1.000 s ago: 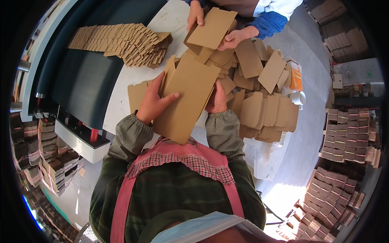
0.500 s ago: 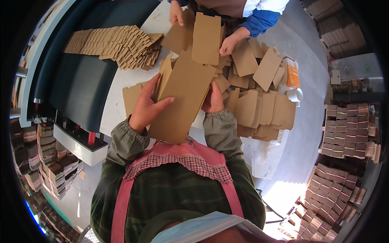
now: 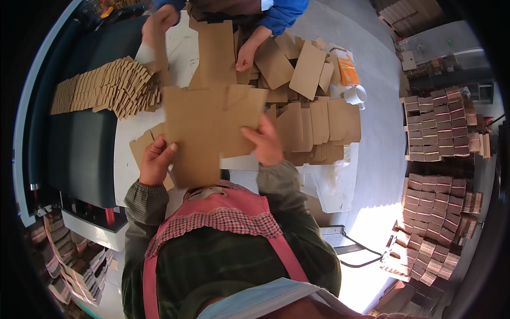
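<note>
A brown cardboard box blank [image 3: 196, 127] is held up before my chest, its panels spread wide. My left hand [image 3: 155, 159] grips its left edge, thumb on the face and fingers behind. At the right flap my right hand [image 3: 266, 142] holds on, its thumb lying on the near side and the other fingers mostly hidden. Beyond it, a co-worker's hand [image 3: 247, 54] is beside another upright cardboard piece [image 3: 217, 50]. The co-worker's other hand [image 3: 162, 20] holds a blurred cardboard piece [image 3: 159, 45].
Overlapping folded cardboard [image 3: 114, 85] lies on a dark conveyor belt [image 3: 85, 154] at left. Cardboard pieces [image 3: 319, 125] cover the white table's [image 3: 340, 175] right part, near a white mug [image 3: 355, 95] and an orange packet [image 3: 347, 70]. Bundled stacks [image 3: 435, 127] stand at far right.
The blank in my hands has gone from narrow and folded to broad, its right panel swung out. My hands are farther apart. The co-worker's hand on the left has lifted a piece away; the view has shifted.
</note>
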`<state>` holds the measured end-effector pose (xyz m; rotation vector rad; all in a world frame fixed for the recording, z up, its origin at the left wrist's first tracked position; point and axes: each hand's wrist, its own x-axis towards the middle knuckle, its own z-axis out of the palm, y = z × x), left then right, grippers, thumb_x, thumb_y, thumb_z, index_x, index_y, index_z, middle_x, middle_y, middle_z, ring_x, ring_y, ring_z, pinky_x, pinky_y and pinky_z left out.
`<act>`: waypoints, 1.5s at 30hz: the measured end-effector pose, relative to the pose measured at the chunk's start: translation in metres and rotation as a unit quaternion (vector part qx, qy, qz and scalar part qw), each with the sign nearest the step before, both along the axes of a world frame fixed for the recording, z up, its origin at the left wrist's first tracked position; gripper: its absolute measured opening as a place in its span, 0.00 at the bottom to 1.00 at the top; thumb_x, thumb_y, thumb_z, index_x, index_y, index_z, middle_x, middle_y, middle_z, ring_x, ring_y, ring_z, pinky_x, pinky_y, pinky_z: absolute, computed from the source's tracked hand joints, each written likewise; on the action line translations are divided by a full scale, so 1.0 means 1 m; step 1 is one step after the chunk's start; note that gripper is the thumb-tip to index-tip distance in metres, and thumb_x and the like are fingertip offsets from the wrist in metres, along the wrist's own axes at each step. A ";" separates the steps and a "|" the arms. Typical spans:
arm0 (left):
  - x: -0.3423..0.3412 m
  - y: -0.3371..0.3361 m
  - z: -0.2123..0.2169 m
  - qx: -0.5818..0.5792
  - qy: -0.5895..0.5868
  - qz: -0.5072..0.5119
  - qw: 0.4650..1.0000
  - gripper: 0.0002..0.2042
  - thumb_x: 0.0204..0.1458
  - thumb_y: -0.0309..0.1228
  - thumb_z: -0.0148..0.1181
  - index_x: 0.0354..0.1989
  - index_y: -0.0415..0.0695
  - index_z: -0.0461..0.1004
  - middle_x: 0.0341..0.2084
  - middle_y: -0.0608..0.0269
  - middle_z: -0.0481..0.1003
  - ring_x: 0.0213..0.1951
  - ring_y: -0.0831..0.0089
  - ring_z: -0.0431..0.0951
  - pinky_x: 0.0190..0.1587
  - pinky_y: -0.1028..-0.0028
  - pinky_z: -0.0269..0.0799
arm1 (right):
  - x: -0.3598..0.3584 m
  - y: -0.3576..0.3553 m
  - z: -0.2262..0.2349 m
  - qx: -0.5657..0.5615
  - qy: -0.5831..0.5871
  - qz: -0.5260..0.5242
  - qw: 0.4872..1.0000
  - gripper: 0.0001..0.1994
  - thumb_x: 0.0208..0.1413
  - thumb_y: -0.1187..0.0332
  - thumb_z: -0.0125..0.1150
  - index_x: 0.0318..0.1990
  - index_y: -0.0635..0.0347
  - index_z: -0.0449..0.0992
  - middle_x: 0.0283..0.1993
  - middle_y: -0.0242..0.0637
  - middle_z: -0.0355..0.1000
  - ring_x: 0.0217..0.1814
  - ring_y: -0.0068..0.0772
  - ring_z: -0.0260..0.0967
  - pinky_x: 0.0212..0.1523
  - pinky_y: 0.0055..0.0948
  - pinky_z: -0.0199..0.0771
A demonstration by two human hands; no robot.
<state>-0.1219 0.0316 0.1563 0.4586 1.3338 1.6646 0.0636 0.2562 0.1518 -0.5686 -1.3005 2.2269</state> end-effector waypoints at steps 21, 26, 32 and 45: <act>-0.073 -0.203 -0.269 -0.500 0.301 0.283 0.761 0.35 0.45 0.47 0.65 0.57 0.36 0.64 0.52 0.45 0.69 0.55 0.52 0.68 0.57 0.61 0.63 | 0.121 0.098 -0.028 0.425 -0.548 -0.218 0.687 0.20 0.51 0.64 0.59 0.52 0.58 0.68 0.41 0.53 0.74 0.45 0.58 0.71 0.44 0.46 0.71; -0.078 -0.188 -0.257 -0.528 0.281 0.272 0.754 0.38 0.42 0.51 0.66 0.58 0.38 0.64 0.51 0.45 0.70 0.54 0.51 0.69 0.55 0.59 0.65 | 0.116 0.108 -0.066 0.462 -0.577 -0.202 0.643 0.23 0.53 0.58 0.58 0.54 0.56 0.63 0.37 0.55 0.74 0.41 0.61 0.71 0.41 0.53 0.70; -0.076 -0.134 -0.227 -0.606 0.331 0.200 0.695 0.54 0.28 0.56 0.72 0.64 0.39 0.53 0.50 0.44 0.68 0.51 0.50 0.69 0.54 0.55 0.63 | 0.128 0.104 -0.107 0.508 -0.645 -0.203 0.534 0.29 0.50 0.54 0.61 0.57 0.54 0.64 0.53 0.52 0.66 0.54 0.56 0.63 0.52 0.49 0.65; -0.088 -0.152 -0.188 -0.375 0.359 0.274 0.810 0.23 0.38 0.34 0.67 0.43 0.37 0.70 0.35 0.48 0.77 0.41 0.53 0.77 0.44 0.60 0.72 | 0.000 -0.055 -0.005 0.538 -0.239 -0.094 0.803 0.22 0.53 0.62 0.61 0.53 0.62 0.68 0.48 0.50 0.68 0.50 0.53 0.65 0.49 0.42 0.66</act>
